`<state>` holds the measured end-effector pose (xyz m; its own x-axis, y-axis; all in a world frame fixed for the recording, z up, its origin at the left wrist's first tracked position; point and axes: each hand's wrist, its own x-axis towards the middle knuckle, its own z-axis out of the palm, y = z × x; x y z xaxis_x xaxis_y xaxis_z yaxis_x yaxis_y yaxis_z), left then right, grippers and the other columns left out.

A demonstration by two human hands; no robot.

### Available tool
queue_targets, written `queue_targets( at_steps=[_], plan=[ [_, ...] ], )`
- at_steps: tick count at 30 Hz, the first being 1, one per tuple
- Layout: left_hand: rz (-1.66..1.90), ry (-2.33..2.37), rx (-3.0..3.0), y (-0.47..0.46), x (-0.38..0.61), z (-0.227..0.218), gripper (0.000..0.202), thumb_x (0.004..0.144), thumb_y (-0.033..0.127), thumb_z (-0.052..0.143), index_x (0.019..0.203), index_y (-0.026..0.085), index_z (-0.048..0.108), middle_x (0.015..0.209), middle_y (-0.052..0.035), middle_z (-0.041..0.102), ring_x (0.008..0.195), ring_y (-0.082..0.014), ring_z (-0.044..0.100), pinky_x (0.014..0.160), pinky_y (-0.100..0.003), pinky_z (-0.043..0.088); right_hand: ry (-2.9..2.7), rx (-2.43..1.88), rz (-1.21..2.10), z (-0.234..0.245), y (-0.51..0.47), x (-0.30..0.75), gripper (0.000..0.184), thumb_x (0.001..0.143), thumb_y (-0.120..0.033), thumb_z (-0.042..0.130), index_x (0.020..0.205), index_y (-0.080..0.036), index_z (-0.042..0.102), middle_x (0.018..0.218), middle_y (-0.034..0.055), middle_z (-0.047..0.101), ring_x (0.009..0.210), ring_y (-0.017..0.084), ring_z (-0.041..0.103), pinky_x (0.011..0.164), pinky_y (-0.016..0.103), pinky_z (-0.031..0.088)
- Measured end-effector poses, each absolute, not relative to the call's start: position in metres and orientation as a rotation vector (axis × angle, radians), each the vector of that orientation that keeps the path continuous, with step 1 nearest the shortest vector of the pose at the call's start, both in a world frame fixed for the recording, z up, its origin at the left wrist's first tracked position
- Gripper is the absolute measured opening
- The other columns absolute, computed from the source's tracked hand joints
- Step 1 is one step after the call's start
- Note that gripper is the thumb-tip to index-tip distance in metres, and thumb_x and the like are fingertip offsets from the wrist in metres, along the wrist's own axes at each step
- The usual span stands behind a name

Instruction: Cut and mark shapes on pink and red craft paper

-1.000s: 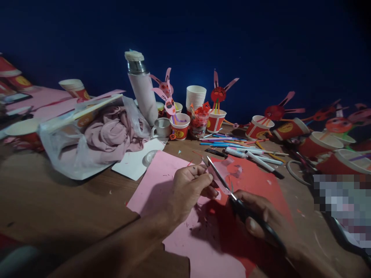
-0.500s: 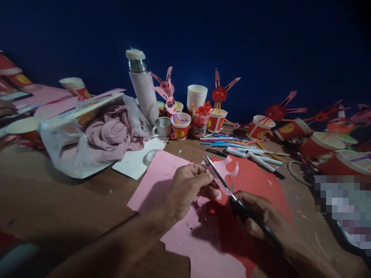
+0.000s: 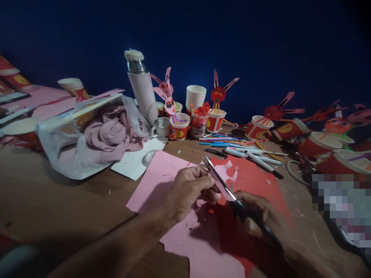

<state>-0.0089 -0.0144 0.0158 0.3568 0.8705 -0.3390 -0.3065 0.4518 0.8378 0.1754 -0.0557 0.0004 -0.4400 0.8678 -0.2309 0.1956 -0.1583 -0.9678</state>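
Between the thumb and fingers of my left hand is a small piece of pink paper. My right hand grips black-handled scissors by the handles. Their metal blades lie along the pink piece, pointing up and left past my left fingertips. Part of the piece is hidden behind the blades and my fingers. Beneath both hands lie a large pink sheet with jagged edges and a red sheet. A pink scrap with cut-out curves rests on the red sheet.
Markers and coloured sticks lie beyond the sheets. Behind them stand red paper cups with rabbit figures, a jar of red scraps, a metal mug and a flask. At left is a plastic bag holding pink cloth.
The scissor blades have come closer together along the pink paper. Both hands stay nearly in place, and the whole view has shifted slightly.
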Motion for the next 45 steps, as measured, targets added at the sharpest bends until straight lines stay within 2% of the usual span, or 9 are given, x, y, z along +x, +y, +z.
queue_targets(
  at_steps=[5,13,18,23,25,31,37,45],
  plan=[
    [0.856,0.880,0.757,-0.014,-0.010,0.016,0.006,0.065,0.016,0.055,0.061,0.012,0.055,0.050,-0.0016,0.059,0.043,-0.0092,0.055,0.044,-0.018,0.041,-1.648,-1.294,1.562,0.004,-0.054,0.174,0.050,0.061,-0.064,0.057,0.076,-0.017,0.053,0.055,-0.0046,0.039,0.048,0.008,0.030,0.042,0.019,0.024],
    [0.871,0.924,0.781,-0.012,-0.010,0.017,0.007,0.062,0.020,0.057,0.059,0.014,0.054,0.052,-0.0014,0.060,0.042,-0.0090,0.053,0.044,-0.019,0.040,-1.625,-1.349,1.505,0.003,-0.050,0.176,0.039,0.065,-0.050,0.060,0.083,-0.015,0.054,0.055,-0.0057,0.040,0.045,0.006,0.030,0.041,0.018,0.024],
    [0.936,1.010,0.888,-0.012,-0.011,0.016,0.010,0.066,0.021,0.055,0.060,0.014,0.054,0.050,-0.0004,0.058,0.044,-0.0078,0.051,0.048,-0.019,0.039,-1.745,-1.589,1.134,0.002,-0.041,0.184,0.039,0.075,-0.042,0.052,0.103,-0.015,0.054,0.070,0.0018,0.060,0.058,0.013,0.051,0.050,0.022,0.037],
    [0.965,1.084,0.955,-0.011,-0.011,0.013,0.013,0.068,0.025,0.056,0.062,0.013,0.055,0.047,0.0015,0.054,0.044,-0.0074,0.048,0.047,-0.018,0.036,-2.059,-1.939,0.459,-0.006,-0.032,0.197,0.038,0.081,-0.022,0.040,0.119,-0.019,0.044,0.082,0.0044,0.068,0.069,0.020,0.061,0.056,0.026,0.039],
    [0.983,1.099,0.951,-0.011,-0.010,0.012,0.015,0.069,0.026,0.057,0.063,0.013,0.055,0.048,0.0016,0.054,0.045,-0.0074,0.048,0.048,-0.019,0.037,-2.070,-2.013,0.331,-0.007,-0.031,0.201,0.037,0.080,-0.019,0.040,0.117,-0.017,0.046,0.089,0.0072,0.069,0.077,0.023,0.062,0.059,0.027,0.039],
    [0.981,1.126,0.898,-0.012,-0.007,0.012,0.016,0.068,0.028,0.058,0.063,0.014,0.053,0.050,0.0026,0.054,0.043,-0.0066,0.047,0.046,-0.019,0.035,-2.142,-2.054,0.304,0.004,-0.032,0.202,0.030,0.079,-0.017,0.044,0.107,-0.019,0.055,0.099,0.0090,0.066,0.085,0.025,0.062,0.064,0.027,0.037],
    [1.011,1.102,0.872,-0.011,-0.005,0.010,0.013,0.066,0.027,0.058,0.064,0.015,0.052,0.050,0.0035,0.052,0.042,-0.0070,0.046,0.044,-0.018,0.033,-2.265,-2.081,0.330,0.017,-0.038,0.199,0.027,0.078,-0.014,0.044,0.098,-0.022,0.060,0.083,0.0073,0.065,0.075,0.023,0.062,0.058,0.026,0.034],
    [1.086,1.134,0.935,-0.014,-0.006,0.009,0.014,0.068,0.028,0.059,0.068,0.016,0.052,0.057,0.0031,0.055,0.045,-0.0068,0.047,0.048,-0.019,0.035,-2.358,-2.013,0.365,0.018,-0.041,0.200,0.029,0.082,-0.015,0.040,0.103,-0.022,0.057,0.084,0.0067,0.063,0.073,0.019,0.060,0.057,0.025,0.032]
  ],
)
